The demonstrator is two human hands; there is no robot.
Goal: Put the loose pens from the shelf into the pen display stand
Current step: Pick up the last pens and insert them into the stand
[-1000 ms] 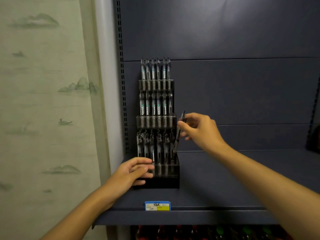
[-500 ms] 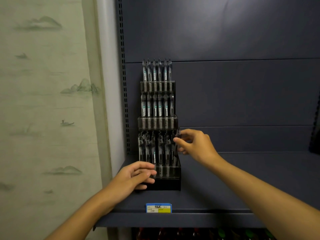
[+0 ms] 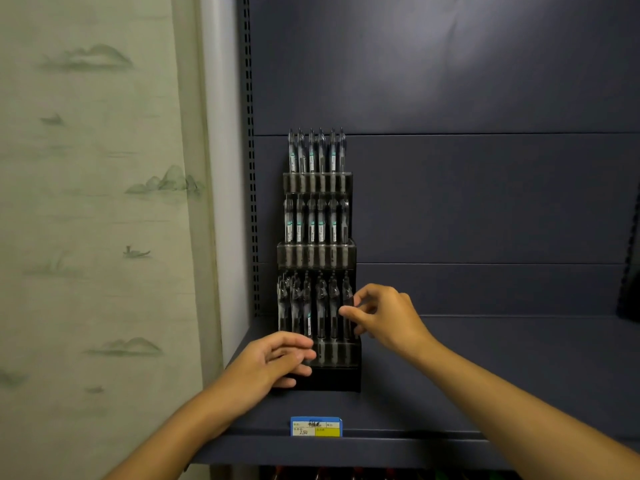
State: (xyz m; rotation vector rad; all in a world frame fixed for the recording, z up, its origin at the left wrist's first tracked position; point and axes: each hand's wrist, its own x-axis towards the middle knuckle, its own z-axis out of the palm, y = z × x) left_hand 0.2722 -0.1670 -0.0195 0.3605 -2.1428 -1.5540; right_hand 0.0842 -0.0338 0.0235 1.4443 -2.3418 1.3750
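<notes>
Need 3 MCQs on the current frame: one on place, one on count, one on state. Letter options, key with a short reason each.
1. Where does the pen display stand sit on the shelf?
A. far right end
B. left end, against the back panel
C. hanging off the front edge

2. How many tiers of pens does the stand show?
A. one
B. three
C. six

3. What is the right hand doing?
A. pinching a pen at the right end of the lowest tier
B. lying flat on the shelf
C. holding the price tag

Key: 1 B, the stand is next to the perforated upright at the left; 2 B, three stepped rows rise one above another; 3 A, thumb and fingers close round that pen while the left hand holds the stand's base.
</notes>
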